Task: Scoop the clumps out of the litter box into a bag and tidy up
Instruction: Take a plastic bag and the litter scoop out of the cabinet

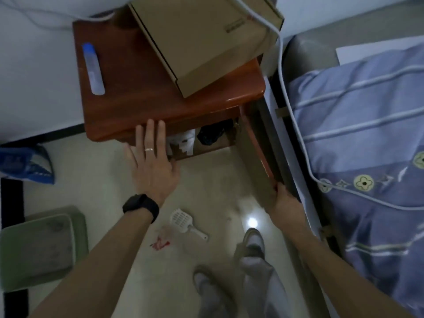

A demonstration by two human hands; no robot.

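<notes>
A green litter box (43,246) with grey litter sits on the floor at the lower left. A white slotted scoop (183,222) lies on the floor between my arms, next to a thin bag with red print (160,243). My left hand (152,164) is flat and open, fingers spread, reaching toward the open compartment of a red-brown nightstand (137,106). Inside the compartment I see white paper or plastic (183,141) and a dark bundle (210,135). My right hand (283,199) grips the edge of the nightstand's open door (257,148).
A cardboard box (206,40) and a blue-capped tube (93,68) rest on the nightstand top. A blue bag (25,164) leans at the left wall. A bed with blue patterned bedding (367,138) and a white cable (296,125) fills the right. My feet stand at the bottom centre.
</notes>
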